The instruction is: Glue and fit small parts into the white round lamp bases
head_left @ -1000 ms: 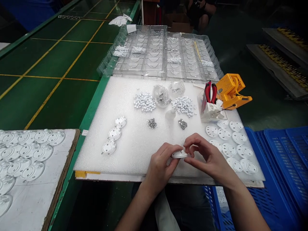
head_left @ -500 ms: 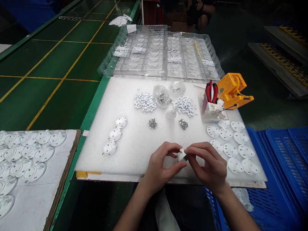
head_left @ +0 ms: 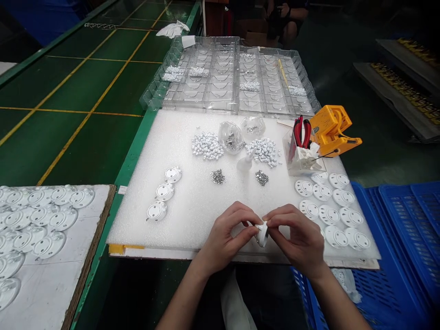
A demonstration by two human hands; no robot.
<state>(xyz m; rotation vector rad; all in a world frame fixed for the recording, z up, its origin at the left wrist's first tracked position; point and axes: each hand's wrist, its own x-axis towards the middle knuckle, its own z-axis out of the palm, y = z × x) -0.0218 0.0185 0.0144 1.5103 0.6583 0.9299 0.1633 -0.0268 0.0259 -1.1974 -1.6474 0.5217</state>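
My left hand (head_left: 229, 236) and my right hand (head_left: 296, 234) meet above the white foam sheet (head_left: 185, 215). Their fingers pinch a round white plastic part (head_left: 262, 233), now held on edge, with its face mostly hidden. Three similar round parts (head_left: 165, 191) lie in a line to the left of my hands. A larger group of them (head_left: 330, 206) lies to the right. Further up are two heaps of small white pieces (head_left: 207, 146) and two small heaps of metal bits (head_left: 217, 176).
A clear plastic compartment tray (head_left: 220, 78) stands behind the foam. Red-handled pliers (head_left: 301, 132) stand in a clear box (head_left: 292, 160), next to a yellow tool (head_left: 332, 130). A blue crate (head_left: 395, 256) sits at lower right, and a board of white parts (head_left: 44, 229) at left.
The white part has turned in my fingers, from lying flatter to standing more on edge. My hands have stayed close together over the foam.
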